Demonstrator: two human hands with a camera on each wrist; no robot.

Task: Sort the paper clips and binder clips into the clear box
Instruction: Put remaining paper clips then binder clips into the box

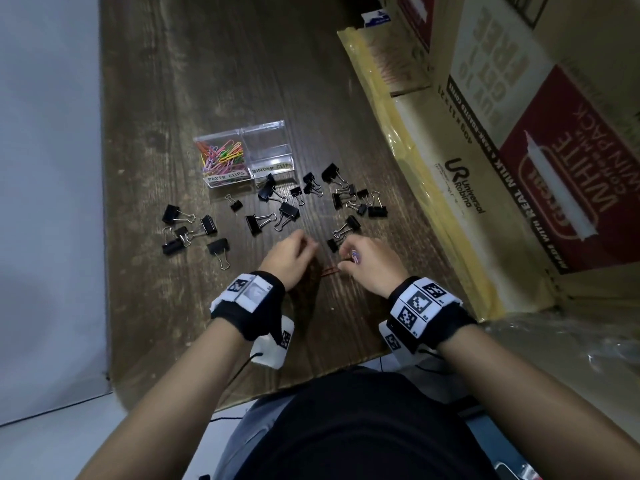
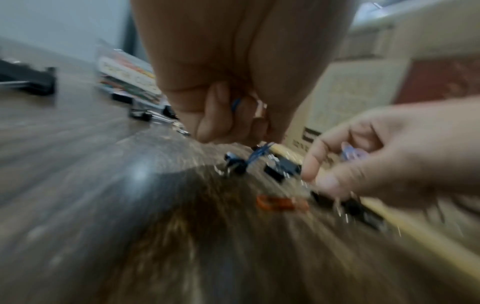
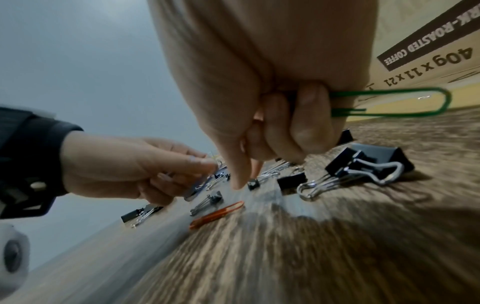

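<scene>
The clear box stands at mid-table; its left half holds coloured paper clips and its right half is labelled for binder clips. Black binder clips lie scattered in front of it. Close to the table, my left hand has its fingers curled round a blue paper clip. My right hand grips a green paper clip and a pale purple one, with its forefinger pointing down. An orange paper clip lies flat on the wood between my two hands.
Tall cardboard cartons wall off the table's right side. The dark wooden table ends at a pale wall on the left. More binder clips lie to the left of my hands, and a large one sits beside my right hand.
</scene>
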